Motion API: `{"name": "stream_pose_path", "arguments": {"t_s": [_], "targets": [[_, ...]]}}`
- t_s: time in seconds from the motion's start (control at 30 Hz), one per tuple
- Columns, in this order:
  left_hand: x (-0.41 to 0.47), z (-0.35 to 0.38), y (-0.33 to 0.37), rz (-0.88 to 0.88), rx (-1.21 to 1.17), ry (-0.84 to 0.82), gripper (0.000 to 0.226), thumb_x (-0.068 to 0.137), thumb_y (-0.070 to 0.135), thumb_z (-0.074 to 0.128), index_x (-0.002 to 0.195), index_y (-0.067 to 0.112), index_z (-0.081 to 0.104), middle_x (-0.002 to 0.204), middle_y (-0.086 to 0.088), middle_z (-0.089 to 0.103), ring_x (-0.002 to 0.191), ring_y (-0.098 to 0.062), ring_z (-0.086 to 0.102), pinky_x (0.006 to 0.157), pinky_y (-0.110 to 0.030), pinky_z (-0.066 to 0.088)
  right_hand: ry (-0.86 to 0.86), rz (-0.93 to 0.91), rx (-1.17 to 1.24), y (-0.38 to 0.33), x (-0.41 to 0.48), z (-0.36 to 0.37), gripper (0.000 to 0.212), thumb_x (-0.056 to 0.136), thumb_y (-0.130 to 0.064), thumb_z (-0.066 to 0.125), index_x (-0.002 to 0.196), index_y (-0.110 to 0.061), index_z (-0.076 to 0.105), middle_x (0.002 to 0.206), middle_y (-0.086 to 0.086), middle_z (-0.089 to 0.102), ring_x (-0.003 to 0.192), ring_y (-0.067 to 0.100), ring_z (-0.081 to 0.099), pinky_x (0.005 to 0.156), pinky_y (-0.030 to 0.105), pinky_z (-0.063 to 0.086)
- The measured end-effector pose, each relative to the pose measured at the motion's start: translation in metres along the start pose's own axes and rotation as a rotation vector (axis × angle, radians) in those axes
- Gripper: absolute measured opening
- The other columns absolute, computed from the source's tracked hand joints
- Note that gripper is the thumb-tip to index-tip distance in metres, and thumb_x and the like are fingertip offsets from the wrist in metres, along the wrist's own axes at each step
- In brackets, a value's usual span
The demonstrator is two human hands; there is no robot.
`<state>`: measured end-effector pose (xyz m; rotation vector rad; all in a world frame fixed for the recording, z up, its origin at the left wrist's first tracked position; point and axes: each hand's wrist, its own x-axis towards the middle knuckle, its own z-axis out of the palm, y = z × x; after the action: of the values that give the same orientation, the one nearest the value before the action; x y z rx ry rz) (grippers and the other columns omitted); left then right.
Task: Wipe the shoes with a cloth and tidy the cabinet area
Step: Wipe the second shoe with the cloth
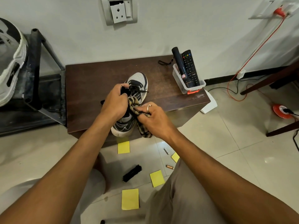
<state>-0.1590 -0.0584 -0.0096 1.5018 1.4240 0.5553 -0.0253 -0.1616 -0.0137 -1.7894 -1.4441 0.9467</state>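
Head view: my left grip (pixel 115 101) clasps the shoe (pixel 139 80) at its laces, over the desk (pixel 90 88); my right grip (pixel 152 120), just beside it, bunches the striped cloth (pixel 134 105) against the shoe's side; wiping looks midway, I judge; far left of both grips a second shoe (pixel 11 65) sits on a rack; below them, yellow notes (pixel 130 198), a brush (pixel 132 172) and batteries (pixel 169 167) litter the floor, not yet tidied.
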Motion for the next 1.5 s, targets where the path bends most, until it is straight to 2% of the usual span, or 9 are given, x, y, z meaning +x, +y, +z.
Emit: {"name": "stream_pose_path", "arguments": {"t_s": [0.3,0.43,0.57,0.73,0.83,0.97,1.17,1.37,1.5], "targets": [[0.001,-0.003,-0.002,-0.008,-0.036,-0.019,0.038,0.103,0.018,0.041,0.132,0.037,0.057,0.13,0.007,0.06,0.117,-0.014,0.057,0.102,-0.041,0.048,0.096,-0.12,-0.449,0.004,0.053,-0.002,0.036,0.099,-0.015,0.061,0.134,-0.02,0.065,0.121,0.004,0.048,0.101,0.027,0.059,0.092,0.045,0.054],[0.002,-0.004,-0.003,-0.006,-0.05,-0.023,0.037,0.104,0.019,0.042,0.132,0.037,0.057,0.13,0.008,0.06,0.118,-0.014,0.056,0.103,-0.039,0.046,0.167,-0.088,-0.407,0.004,0.051,0.006,0.035,0.099,-0.012,0.06,0.133,-0.017,0.066,0.116,0.0,0.046,0.098,0.018,0.055,0.088,0.034,0.052],[0.0,-0.003,-0.003,-0.007,-0.06,0.008,0.036,0.101,0.021,0.042,0.126,0.041,0.059,0.125,0.01,0.063,0.113,-0.013,0.059,0.102,-0.043,0.048,0.105,0.031,-0.03,-0.009,0.037,0.005,0.034,0.097,-0.006,0.056,0.125,-0.016,0.073,0.093,-0.024,0.054,0.084,-0.012,0.056,0.077,0.002,0.042],[-0.002,0.001,-0.001,-0.018,-0.067,0.022,0.037,0.101,0.019,0.04,0.125,0.041,0.058,0.129,0.009,0.062,0.116,-0.013,0.058,0.102,-0.041,0.047,-0.034,0.032,0.051,0.003,0.015,0.003,0.032,0.096,-0.013,0.061,0.126,-0.02,0.072,0.112,-0.006,0.06,0.096,-0.002,0.06,0.08,0.006,0.045],[-0.001,0.0,-0.002,-0.017,-0.076,0.019,0.036,0.1,0.022,0.04,0.123,0.044,0.058,0.125,0.011,0.063,0.113,-0.011,0.06,0.102,-0.043,0.049,-0.007,-0.072,-0.085,0.014,0.018,0.011,0.032,0.098,-0.016,0.062,0.129,-0.018,0.069,0.109,-0.006,0.05,0.1,0.007,0.055,0.093,0.023,0.049],[0.0,-0.002,-0.002,-0.023,-0.065,0.0,0.036,0.101,0.022,0.041,0.123,0.045,0.058,0.121,0.011,0.064,0.108,-0.011,0.061,0.098,-0.044,0.051,0.012,-0.2,-0.541,0.022,0.042,0.005,0.04,0.1,-0.021,0.06,0.141,-0.019,0.059,0.12,0.004,0.043,0.097,0.028,0.059,0.085,0.045,0.054],[0.004,-0.002,-0.005,-0.035,-0.086,-0.011,0.036,0.103,0.02,0.041,0.128,0.041,0.058,0.122,0.009,0.062,0.103,-0.008,0.059,0.092,-0.038,0.051,0.072,-0.206,-0.851,0.01,0.068,-0.01,0.029,0.102,-0.016,0.054,0.13,-0.01,0.06,0.122,0.011,0.042,0.088,0.028,0.058,0.077,0.045,0.057],[0.001,0.001,-0.005,-0.027,-0.097,0.018,0.036,0.102,0.021,0.042,0.126,0.042,0.058,0.122,0.01,0.064,0.109,-0.012,0.06,0.099,-0.044,0.05,0.044,0.085,-0.071,-0.001,0.067,-0.002,0.029,0.096,-0.008,0.056,0.116,-0.013,0.077,0.108,0.001,0.074,0.094,0.01,0.067,0.09,0.028,0.057],[0.003,0.004,-0.004,-0.022,-0.083,0.039,0.036,0.103,0.018,0.041,0.128,0.038,0.058,0.128,0.01,0.062,0.116,-0.012,0.058,0.102,-0.039,0.048,-0.112,0.11,0.117,-0.012,0.041,-0.006,0.032,0.095,-0.008,0.056,0.119,-0.016,0.076,0.109,0.003,0.077,0.101,0.014,0.072,0.089,0.023,0.057]]}}
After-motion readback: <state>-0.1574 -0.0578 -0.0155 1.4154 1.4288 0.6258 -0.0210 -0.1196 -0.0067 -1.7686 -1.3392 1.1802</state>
